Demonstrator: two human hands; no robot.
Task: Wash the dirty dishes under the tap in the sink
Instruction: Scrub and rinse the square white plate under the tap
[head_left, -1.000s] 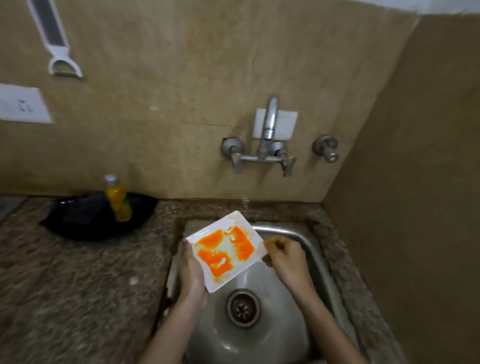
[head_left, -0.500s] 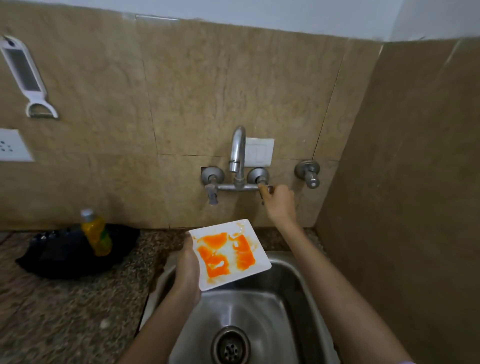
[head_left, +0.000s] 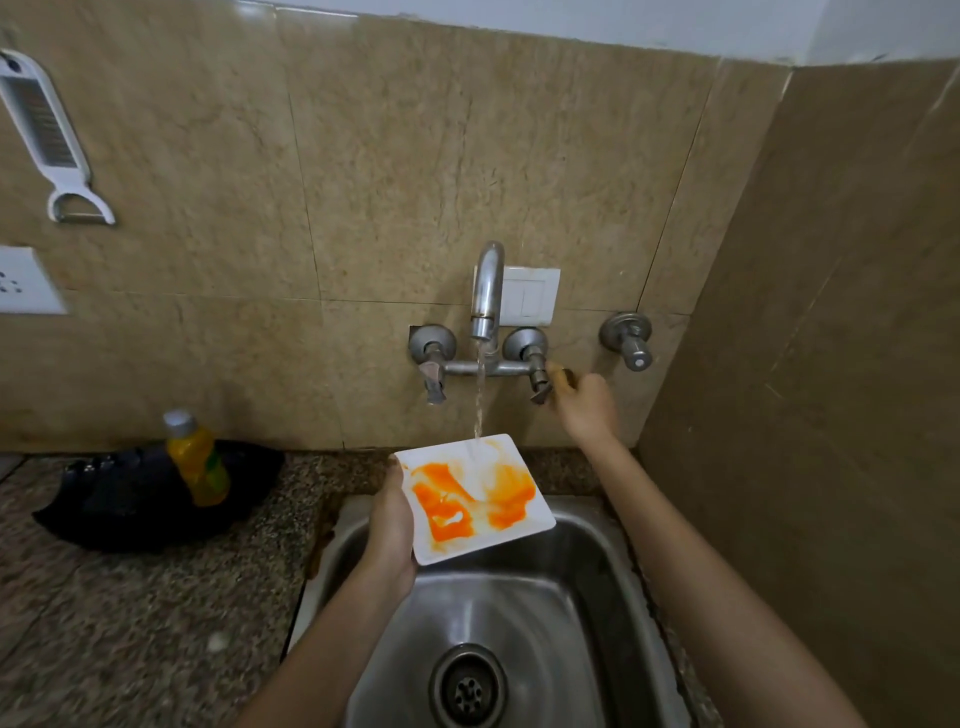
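A white square plate (head_left: 470, 499) smeared with orange sauce is held over the steel sink (head_left: 587, 582). My left hand (head_left: 390, 522) grips its left edge, thumb on the rim. Water runs from the wall tap (head_left: 487, 291) in a thin stream onto the plate's far edge. My right hand (head_left: 584, 402) reaches up to the tap's right handle (head_left: 537, 371), fingers curled at it; the fingertips are partly hidden, so the grip itself is unclear.
A yellow soap bottle (head_left: 197, 460) stands in a black bowl (head_left: 130, 514) on the granite counter (head_left: 130, 623) at left. A spare valve (head_left: 628, 338) juts from the wall right of the tap. A white peeler (head_left: 49, 140) hangs at upper left. The side wall closes the right.
Water has started to flow from the tap onto the plate. My right hand went from the plate up to the right handle. The plate rose under the spout.
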